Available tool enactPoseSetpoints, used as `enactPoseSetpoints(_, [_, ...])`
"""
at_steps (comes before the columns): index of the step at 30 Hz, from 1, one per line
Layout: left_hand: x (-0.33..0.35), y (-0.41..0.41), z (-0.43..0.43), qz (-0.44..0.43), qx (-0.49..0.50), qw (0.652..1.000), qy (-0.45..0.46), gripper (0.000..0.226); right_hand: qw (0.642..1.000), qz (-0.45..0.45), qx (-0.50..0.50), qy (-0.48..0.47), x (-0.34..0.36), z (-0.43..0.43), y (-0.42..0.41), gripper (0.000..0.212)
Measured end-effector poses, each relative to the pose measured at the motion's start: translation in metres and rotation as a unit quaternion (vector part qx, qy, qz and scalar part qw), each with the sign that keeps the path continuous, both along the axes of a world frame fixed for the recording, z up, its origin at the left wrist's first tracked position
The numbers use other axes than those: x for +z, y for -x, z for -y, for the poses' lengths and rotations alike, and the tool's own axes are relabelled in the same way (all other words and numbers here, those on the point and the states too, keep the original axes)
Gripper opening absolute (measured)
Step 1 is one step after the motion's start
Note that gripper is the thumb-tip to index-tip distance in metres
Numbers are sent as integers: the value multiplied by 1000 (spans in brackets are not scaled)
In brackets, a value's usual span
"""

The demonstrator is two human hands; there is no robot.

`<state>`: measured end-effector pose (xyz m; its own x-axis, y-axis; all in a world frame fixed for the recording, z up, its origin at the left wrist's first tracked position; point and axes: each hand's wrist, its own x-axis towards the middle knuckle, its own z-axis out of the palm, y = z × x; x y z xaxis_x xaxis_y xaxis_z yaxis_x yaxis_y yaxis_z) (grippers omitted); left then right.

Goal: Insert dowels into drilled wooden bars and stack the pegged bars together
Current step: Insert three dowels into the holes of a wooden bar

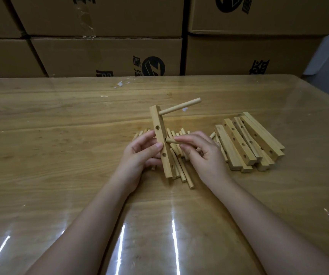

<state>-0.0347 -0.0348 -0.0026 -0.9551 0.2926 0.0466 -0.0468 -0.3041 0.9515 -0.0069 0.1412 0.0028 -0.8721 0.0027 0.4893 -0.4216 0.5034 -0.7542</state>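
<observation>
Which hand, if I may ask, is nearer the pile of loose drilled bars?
Right. The right hand sits just left of the pile; the left hand is farther left, gripping the upright bar.

Both bare forearms reaching forward from the lower edge, left hand [139,154] curled round a bar [157,120], thumb on its face, right hand [204,153] pinching a dowel [172,141] between thumb and fingers

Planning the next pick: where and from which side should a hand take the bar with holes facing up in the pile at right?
Probably its near end, from above with the right hand. The bar lies pointing toward the person in the pile, other bars close against its long sides; its near end seems exposed, leaving side faces free to pinch.
</observation>
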Motion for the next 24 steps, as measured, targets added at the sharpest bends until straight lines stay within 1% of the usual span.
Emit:
enactPoseSetpoints(7, [-1, 2, 0, -3, 3, 1000, 15, 54, 992, -61, -67, -93, 3, 1, -2, 21])
enactPoseSetpoints(12, [0, 2, 0, -5, -4, 1000, 24, 42, 976, -116, -101, -152, 5, 1, -5, 20])
enactPoseSetpoints(17, [0, 2, 0, 0, -5, 1000, 27, 42, 955, -158, -132, -212, 5, 3, -6, 23])
enactPoseSetpoints(20, [-1, 2, 1, 2, -10, 1000, 28, 40, 952, -170, -135, -218, 5, 2, -6, 25])
enactPoseSetpoints(24, [-2, 3, 2, 3, -17, 1000, 22, 39, 956, -169, -130, -204, 6, 3, -7, 24])
